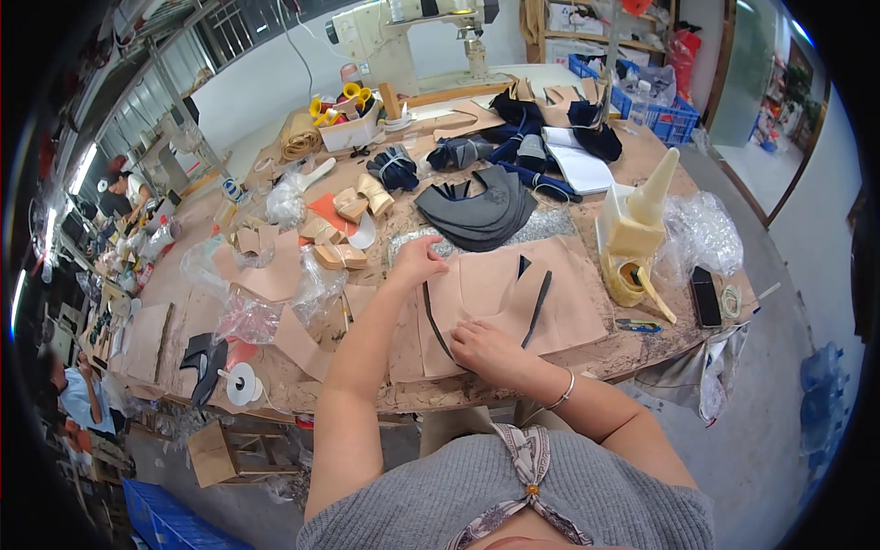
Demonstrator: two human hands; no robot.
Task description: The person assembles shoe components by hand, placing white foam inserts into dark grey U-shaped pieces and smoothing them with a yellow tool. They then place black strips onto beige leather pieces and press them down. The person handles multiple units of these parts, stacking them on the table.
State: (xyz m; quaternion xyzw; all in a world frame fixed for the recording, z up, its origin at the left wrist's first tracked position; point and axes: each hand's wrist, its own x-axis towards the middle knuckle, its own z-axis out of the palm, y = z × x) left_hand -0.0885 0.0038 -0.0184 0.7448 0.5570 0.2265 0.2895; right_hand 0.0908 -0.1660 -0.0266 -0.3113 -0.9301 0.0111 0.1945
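Both hands' grip loose, flat on tan leather piece [486, 293]; cluttered workbench [642, 344], workshop.

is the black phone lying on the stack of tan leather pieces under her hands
No, the black phone lies apart from the tan leather pieces, near the table's right edge beside the cream shoe last.

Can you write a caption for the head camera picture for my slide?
Two bare hands, left hand and right hand, press tan leather pieces on a cluttered workbench.
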